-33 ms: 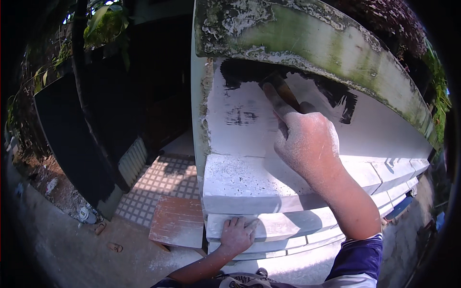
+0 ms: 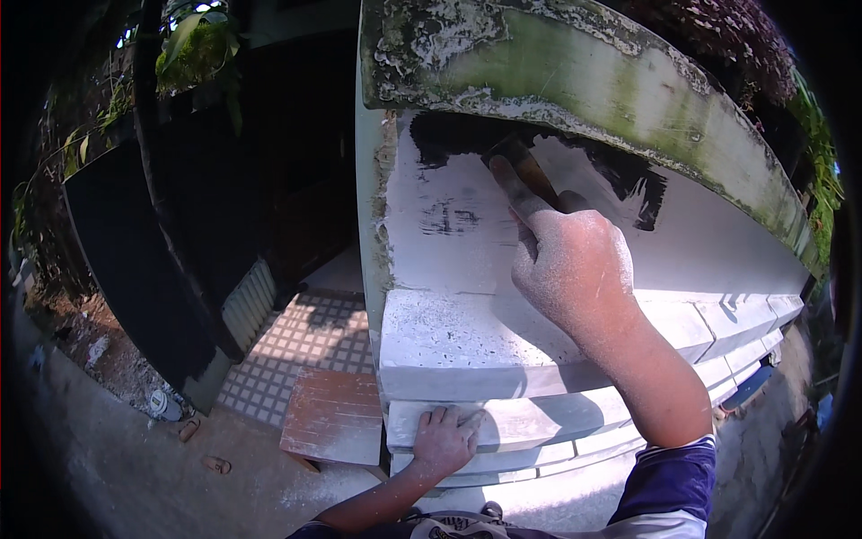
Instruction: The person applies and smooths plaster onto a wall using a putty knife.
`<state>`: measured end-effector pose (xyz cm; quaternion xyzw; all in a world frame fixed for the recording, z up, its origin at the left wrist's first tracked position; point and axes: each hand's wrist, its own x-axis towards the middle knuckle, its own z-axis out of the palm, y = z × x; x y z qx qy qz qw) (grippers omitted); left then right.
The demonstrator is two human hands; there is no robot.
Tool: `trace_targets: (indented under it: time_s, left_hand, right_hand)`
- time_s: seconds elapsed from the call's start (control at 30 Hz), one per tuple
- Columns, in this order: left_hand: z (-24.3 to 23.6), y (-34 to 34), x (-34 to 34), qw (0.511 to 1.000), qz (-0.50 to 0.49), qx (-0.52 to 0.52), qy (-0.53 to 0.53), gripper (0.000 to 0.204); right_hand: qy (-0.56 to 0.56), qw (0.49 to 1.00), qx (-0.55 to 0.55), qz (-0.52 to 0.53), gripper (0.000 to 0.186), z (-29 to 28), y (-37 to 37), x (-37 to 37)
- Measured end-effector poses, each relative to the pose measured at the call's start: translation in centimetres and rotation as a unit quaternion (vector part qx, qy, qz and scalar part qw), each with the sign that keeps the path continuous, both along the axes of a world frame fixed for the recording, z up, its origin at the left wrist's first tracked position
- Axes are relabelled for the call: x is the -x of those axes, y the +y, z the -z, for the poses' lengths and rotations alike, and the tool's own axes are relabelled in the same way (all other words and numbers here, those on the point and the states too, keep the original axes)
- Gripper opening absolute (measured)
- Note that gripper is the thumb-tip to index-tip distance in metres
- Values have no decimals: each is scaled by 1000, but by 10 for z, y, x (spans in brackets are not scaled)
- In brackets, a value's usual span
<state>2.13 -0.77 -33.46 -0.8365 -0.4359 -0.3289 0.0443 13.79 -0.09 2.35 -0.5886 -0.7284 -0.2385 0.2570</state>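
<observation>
My right hand [image 2: 575, 247] is closed round a putty knife [image 2: 536, 174], with the index finger stretched along its flat blade. The blade's front edge is at the wall [image 2: 449, 256], just under the overhanging coping, where dark patches [image 2: 453, 133] border the white surface. Part of the handle is hidden in my grip. Pale dust coats the hand and wrist. Lower down, my left hand [image 2: 444, 442] rests on a white stepped ledge [image 2: 521, 425], fingers laid over its top and holding nothing.
A mossy green and white coping [image 2: 611, 76] overhangs the work area. White block steps [image 2: 682, 328] run off to the right. At left stand a wooden bench [image 2: 332, 415], a tiled floor [image 2: 269, 368] and a dark panel [image 2: 144, 251]. Sandals [image 2: 215, 464] lie on the ground.
</observation>
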Motion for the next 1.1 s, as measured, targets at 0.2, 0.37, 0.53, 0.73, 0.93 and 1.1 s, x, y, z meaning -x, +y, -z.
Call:
trace_targets:
  time_s: [0.2, 0.37, 0.53, 0.73, 0.93, 1.1]
  left_hand:
    - [1, 0, 2, 999, 6, 40, 18, 41]
    - [-3, -3, 12, 996, 42, 55, -57, 34]
    - [-31, -13, 29, 972, 56, 126, -192, 27]
    - [-90, -28, 46, 951, 140, 190, -201, 35]
    - [-137, -43, 55, 925, 194, 161, -284, 46]
    - [-160, -52, 62, 936, 177, 131, -275, 65]
  right_hand:
    - [-4, 999, -39, 26, 19, 14, -11, -7]
    - [66, 996, -22, -49, 21, 19, -15, -19]
    - [202, 972, -5, -118, 25, 41, -15, -22]
    - [381, 911, 2, -154, 44, 61, -19, -26]
    - [479, 839, 42, -255, 63, 64, -30, -14]
    - [596, 732, 106, -312, 80, 86, -45, 10]
